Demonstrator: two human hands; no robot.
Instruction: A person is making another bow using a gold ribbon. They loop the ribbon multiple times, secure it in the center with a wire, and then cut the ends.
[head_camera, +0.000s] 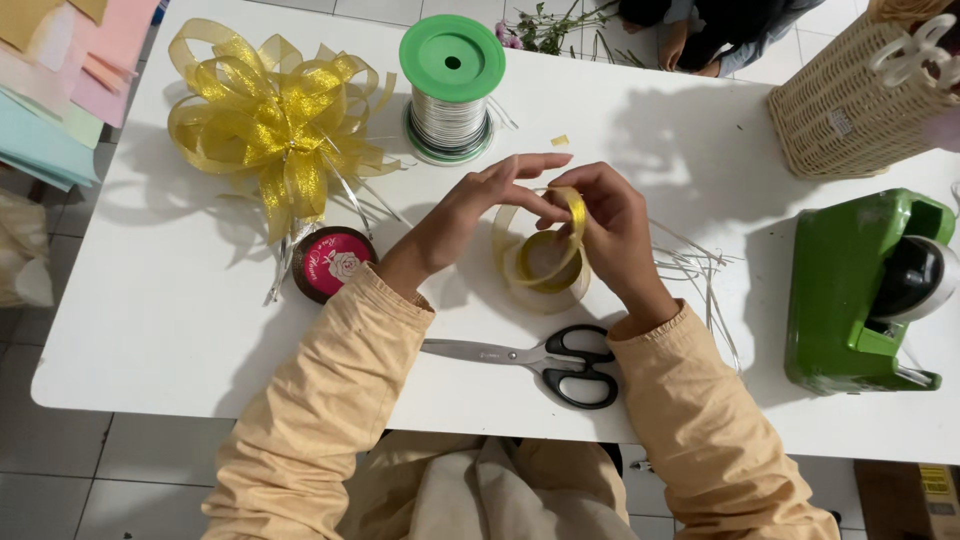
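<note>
**Both hands on gold ribbon over white table**

Left hand (490, 195) half open, fingers stretched out, thumb and forefinger tips touching the gold ribbon (573, 215) where it loops up. Right hand (610, 225) curled, fingers pinched on the same ribbon loop from the other side. The ribbon runs down to its roll (545, 265), lying flat on the table (180, 330) directly under the hands, between both wrists.

Black-handled scissors (545, 362) lie closed on the table just below the roll, blades pointing left, close to the near edge. Small round red tin (334, 263) sits left of the left forearm. Finished gold bow (275, 125) sits at upper left, tails trailing toward the tin. Green-capped spool of silver ribbon (451, 90) stands upright behind the hands. Green tape dispenser (860, 290) on the right side, wicker basket (860, 100) at upper right corner. Thin pale strips (695, 265) scattered right of the right hand. Coloured paper sheets (60, 80) off the left edge. Another person's hand (672, 45) shows at the far side, beside flower stems (550, 28).
</note>
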